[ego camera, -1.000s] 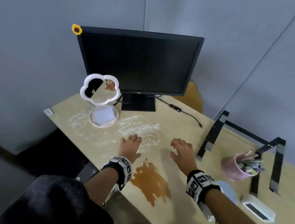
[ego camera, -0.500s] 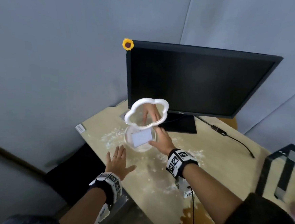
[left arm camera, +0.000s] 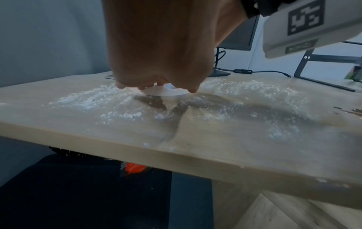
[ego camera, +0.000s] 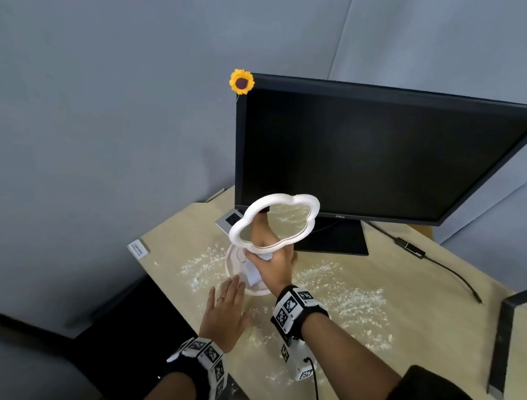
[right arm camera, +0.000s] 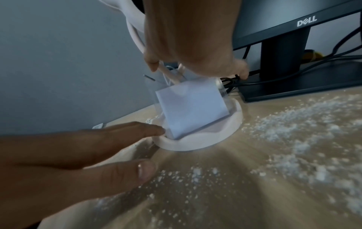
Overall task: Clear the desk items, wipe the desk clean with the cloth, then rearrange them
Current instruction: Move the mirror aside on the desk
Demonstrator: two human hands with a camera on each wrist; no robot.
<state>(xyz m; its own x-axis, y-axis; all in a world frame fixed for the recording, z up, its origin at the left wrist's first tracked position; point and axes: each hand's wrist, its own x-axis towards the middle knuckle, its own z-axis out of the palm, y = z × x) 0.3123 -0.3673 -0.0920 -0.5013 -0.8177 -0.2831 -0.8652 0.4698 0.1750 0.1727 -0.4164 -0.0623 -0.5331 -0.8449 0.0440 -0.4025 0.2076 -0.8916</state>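
A cloud-shaped mirror [ego camera: 292,216] in a white frame stands on a round white base [ego camera: 232,265] at the desk's back left, in front of the monitor. A pale note pad [right arm camera: 190,106] leans in the base [right arm camera: 205,142]. My right hand [ego camera: 274,268] reaches under the mirror, its thumb and fingers curled round the thin stem [right arm camera: 172,75]. My left hand [ego camera: 225,310] lies flat with straight fingers [right arm camera: 98,142] that touch the base's near rim. White powder [ego camera: 352,301] is scattered over the wooden desk [ego camera: 405,305] around the base.
A black monitor [ego camera: 382,158] with a sunflower [ego camera: 241,82] on its corner stands just behind the mirror. Its cable [ego camera: 440,264] trails right, toward a black metal stand [ego camera: 503,338]. A small grey device [ego camera: 227,222] lies behind the mirror. The desk edge [left arm camera: 176,148] is near my left wrist.
Both hands left the middle of the desk and went to the mirror at the left. My right hand took hold of its stem, my left reached the base; the mirror tilted flatter.
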